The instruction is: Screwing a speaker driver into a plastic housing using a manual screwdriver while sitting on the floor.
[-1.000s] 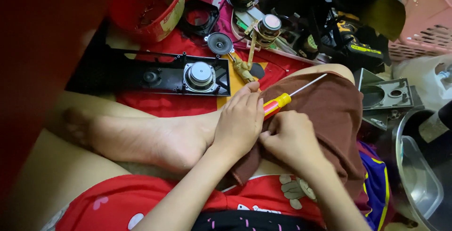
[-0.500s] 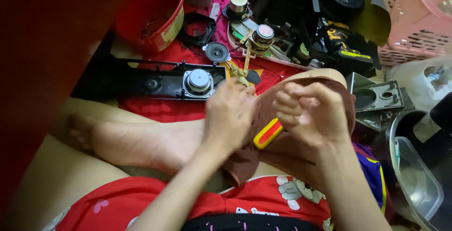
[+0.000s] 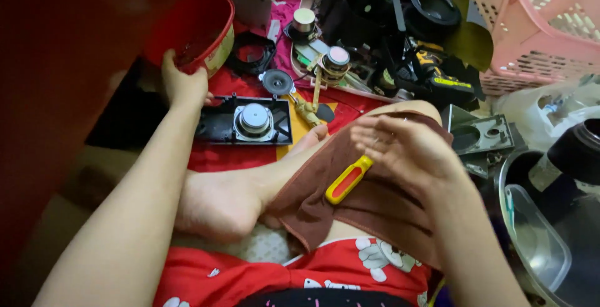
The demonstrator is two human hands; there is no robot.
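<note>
The floor in front of the seated person is crowded with speaker parts lying on a red cloth (image 3: 219, 160): a black panel (image 3: 215, 125) with a round speaker (image 3: 253, 118) set in it, loose speaker cones, wires and black housings, with a pink basket (image 3: 537, 25) at the upper right. A brown towel (image 3: 375, 204) is draped over the person's raised knee.

Half a second ago both hands were together over the knee, the left one on the towel and the right one closed in a fist around the screwdriver. Now they are well apart. The left hand (image 3: 182, 85) has reached far out to the upper left and grips the rim of a red bowl (image 3: 194, 29), which is tilted up off the floor. The right hand (image 3: 403, 147) has stayed over the knee but has opened, palm turned up and fingers spread, clamped on nothing.

The screwdriver (image 3: 349, 179), with its yellow and red handle, lies on the towel just below and to the left of the right hand; its upper end runs under the fingers, so I cannot tell whether they touch it. It is well away from the left hand.
</note>
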